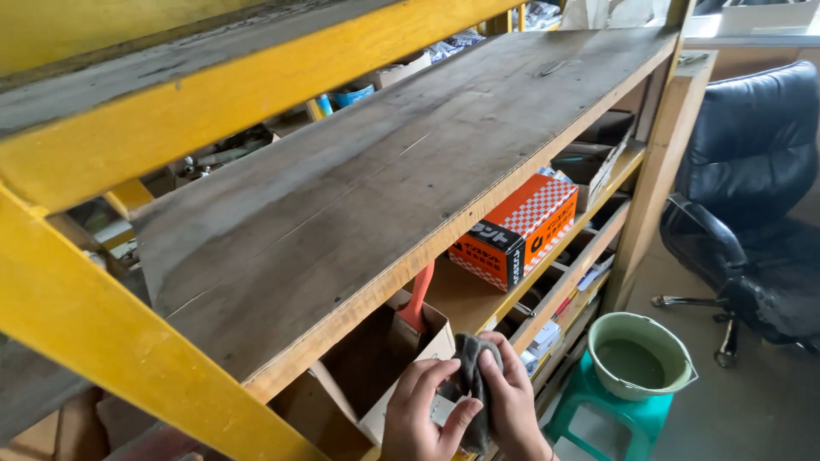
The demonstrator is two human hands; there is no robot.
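Both hands meet at the bottom of the head view, in front of a yellow-framed shelf unit. My left hand [423,414] and my right hand [512,401] together grip a dark grey cloth [470,376], bunched between the fingers. They hover just in front of an open cardboard box [376,367] on the lower shelf. A red handle [418,299] sticks up out of that box. Above it runs a long bare wooden shelf board [384,162], worn and dusty.
An orange, white and black checkered box [517,230] sits on the lower shelf. A green bucket of murky water [639,354] rests on a teal plastic stool [598,410]. A black office chair [752,196] stands at right. Clutter fills the shelves behind.
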